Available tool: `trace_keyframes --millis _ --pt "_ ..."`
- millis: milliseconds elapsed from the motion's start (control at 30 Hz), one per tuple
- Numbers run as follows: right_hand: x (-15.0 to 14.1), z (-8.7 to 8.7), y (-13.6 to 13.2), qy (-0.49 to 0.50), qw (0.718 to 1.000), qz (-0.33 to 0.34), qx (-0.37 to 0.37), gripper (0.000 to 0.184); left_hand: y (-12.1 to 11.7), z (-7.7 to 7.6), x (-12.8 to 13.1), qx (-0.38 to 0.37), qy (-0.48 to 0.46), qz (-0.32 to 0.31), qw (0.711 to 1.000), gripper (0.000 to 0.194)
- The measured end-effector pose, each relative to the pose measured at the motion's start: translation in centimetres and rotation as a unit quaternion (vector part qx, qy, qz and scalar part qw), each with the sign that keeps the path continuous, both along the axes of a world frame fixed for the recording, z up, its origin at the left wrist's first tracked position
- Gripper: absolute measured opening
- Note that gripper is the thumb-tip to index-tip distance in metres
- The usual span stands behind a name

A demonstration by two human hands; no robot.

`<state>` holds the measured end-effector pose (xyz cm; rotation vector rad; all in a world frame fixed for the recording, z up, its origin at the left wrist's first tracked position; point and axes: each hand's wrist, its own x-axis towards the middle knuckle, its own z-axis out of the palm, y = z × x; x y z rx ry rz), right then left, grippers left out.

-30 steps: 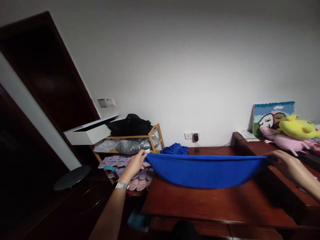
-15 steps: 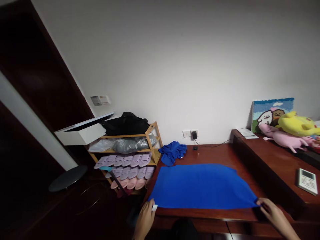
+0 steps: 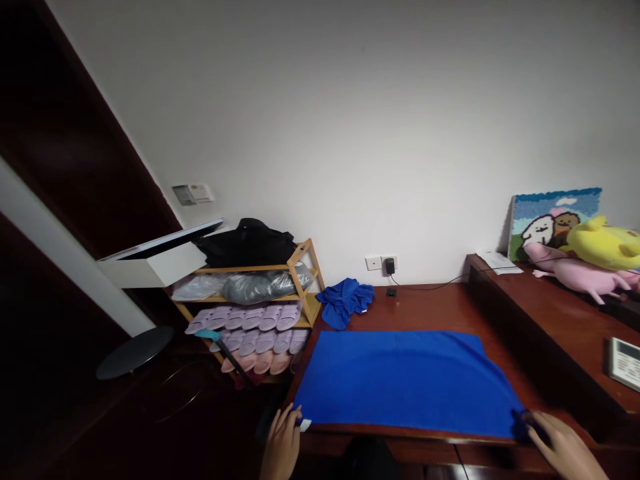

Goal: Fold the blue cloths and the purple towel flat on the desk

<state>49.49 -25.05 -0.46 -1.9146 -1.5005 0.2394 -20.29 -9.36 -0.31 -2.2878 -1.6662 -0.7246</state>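
A blue towel (image 3: 395,380) lies spread over the dark red wooden table, nearly flat, with a slight ripple toward its right side. My left hand (image 3: 283,437) is at its near left corner, fingertips closed on the edge beside a small white tag (image 3: 305,425). At the near right corner, my right hand (image 3: 557,437) pinches the fabric between thumb and fingers, low at the table's front edge. Behind the towel, a second blue towel (image 3: 345,301) sits crumpled in a heap, apart from both hands.
A wooden shoe rack (image 3: 306,267) with slippers and a black bag (image 3: 250,243) stands left of the table (image 3: 425,307). On the raised ledge at right are plush toys (image 3: 580,267), a picture (image 3: 555,223) and a white device (image 3: 625,363). A plugged-in adapter (image 3: 390,266) trails a cable.
The spread towel's near edge has come down and toward me, and its right side has straightened outward. My right hand has moved slightly down and right; my left hand slightly down and left.
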Motion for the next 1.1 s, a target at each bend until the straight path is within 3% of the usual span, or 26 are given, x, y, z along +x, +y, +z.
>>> trace_keyframes --millis 100,233,333,433,600,667,767,867,933,1100 --pt "-1.5 1.5 3.4 -0.030 0.999 0.029 -0.006 0.046 1.0 1.2 -0.2 0.005 -0.020 0.016 1.000 0.034" --pt "-4.4 2.5 10.8 -0.079 0.995 0.052 -0.012 0.057 4.0 3.6 1.0 -0.001 -0.020 0.004 1.000 0.033" --pt "-5.4 1.7 16.1 -0.128 0.989 0.033 -0.069 0.061 6.9 4.9 3.2 -0.030 -0.009 -0.032 0.999 0.037" --pt "-5.0 -0.3 19.2 -0.150 0.975 -0.003 -0.162 0.065 8.9 4.2 4.9 -0.069 0.022 -0.061 0.996 0.042" --pt "-2.6 -3.7 20.1 -0.171 0.970 -0.003 -0.171 0.074 8.7 0.3 4.5 -0.111 0.062 -0.031 0.991 0.052" --pt "-1.7 -4.1 19.9 -0.168 0.970 -0.001 -0.173 0.081 8.5 -0.4 3.9 -0.107 0.066 -0.023 0.992 0.053" --pt "-0.8 -4.4 19.7 -0.160 0.970 0.004 -0.184 0.089 9.8 0.6 4.0 -0.091 0.069 -0.036 0.993 0.050" --pt "-0.6 -4.9 19.5 -0.166 0.971 0.001 -0.174 0.091 13.3 2.5 5.9 -0.063 0.051 -0.036 0.996 0.046" --pt "-0.7 -5.3 19.2 -0.173 0.970 -0.003 -0.168 0.091 16.0 3.0 7.6 -0.066 0.046 -0.049 0.996 0.047" --pt "0.0 -4.9 19.3 -0.177 0.963 -0.003 -0.204 0.091 20.1 0.4 9.6 -0.120 0.038 -0.039 0.991 0.053"
